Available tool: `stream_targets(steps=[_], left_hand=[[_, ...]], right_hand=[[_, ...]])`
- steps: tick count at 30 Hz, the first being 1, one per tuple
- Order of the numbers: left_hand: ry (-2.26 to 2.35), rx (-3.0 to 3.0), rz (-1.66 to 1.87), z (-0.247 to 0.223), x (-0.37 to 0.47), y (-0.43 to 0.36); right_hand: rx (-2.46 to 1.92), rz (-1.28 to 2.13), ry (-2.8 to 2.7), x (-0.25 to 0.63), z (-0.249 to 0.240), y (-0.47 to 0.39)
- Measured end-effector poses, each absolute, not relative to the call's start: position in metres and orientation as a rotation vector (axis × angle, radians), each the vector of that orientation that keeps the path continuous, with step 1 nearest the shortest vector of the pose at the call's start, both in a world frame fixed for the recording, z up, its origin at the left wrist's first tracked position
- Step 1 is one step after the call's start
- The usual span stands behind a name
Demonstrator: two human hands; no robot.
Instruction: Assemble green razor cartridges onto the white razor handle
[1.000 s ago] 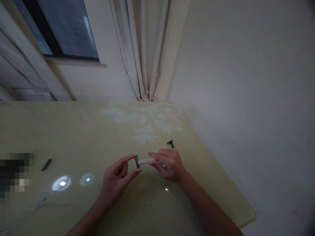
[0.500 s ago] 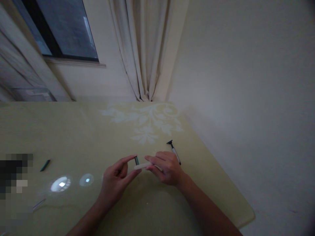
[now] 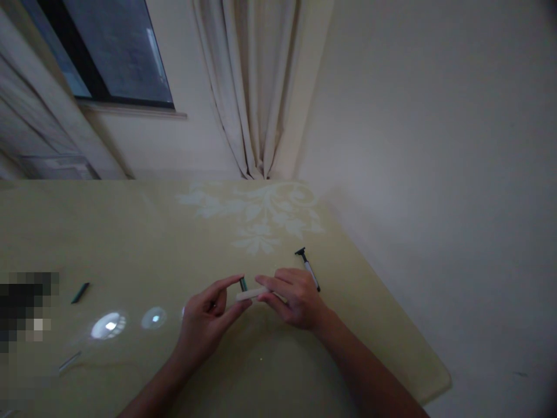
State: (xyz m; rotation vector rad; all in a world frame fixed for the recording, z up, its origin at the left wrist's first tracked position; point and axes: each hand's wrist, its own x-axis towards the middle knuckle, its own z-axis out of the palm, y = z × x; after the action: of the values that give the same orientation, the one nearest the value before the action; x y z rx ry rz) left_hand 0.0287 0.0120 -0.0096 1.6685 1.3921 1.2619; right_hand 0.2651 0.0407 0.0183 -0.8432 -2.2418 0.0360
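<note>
Between the index fingertip and thumb of my left hand (image 3: 205, 313) is a small green and black razor cartridge (image 3: 243, 284), held upright. Its lower end meets a flat whitish strip (image 3: 249, 295); whether the two are joined I cannot tell. My left thumb touches that strip's near end from below. My right hand (image 3: 298, 299) pinches the other end of the strip, which its fingers partly cover. Just beyond my right hand lies a razor (image 3: 308, 269) with a black head and a grey and black handle.
Another green and black cartridge (image 3: 80, 293) lies on the yellowish table (image 3: 143, 244) at the left. Nearer sits a thin clear piece (image 3: 69, 361). A pixelated dark patch hides the left edge. Behind the table are a curtain (image 3: 256, 87) and a wall.
Almost nothing differs. My left fingers and the cartridge have shifted very slightly to the right; my right hand stays in place on the strip.
</note>
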Motion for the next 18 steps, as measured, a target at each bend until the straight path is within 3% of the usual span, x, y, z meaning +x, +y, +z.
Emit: stream_targets(steps=[18], left_hand=[[1.361,1.696,1.257,-0.0123,0.0306,0.0103]], right_hand=[[-0.885,0.057,-2.209,0.2658,0.0163,0.0423]])
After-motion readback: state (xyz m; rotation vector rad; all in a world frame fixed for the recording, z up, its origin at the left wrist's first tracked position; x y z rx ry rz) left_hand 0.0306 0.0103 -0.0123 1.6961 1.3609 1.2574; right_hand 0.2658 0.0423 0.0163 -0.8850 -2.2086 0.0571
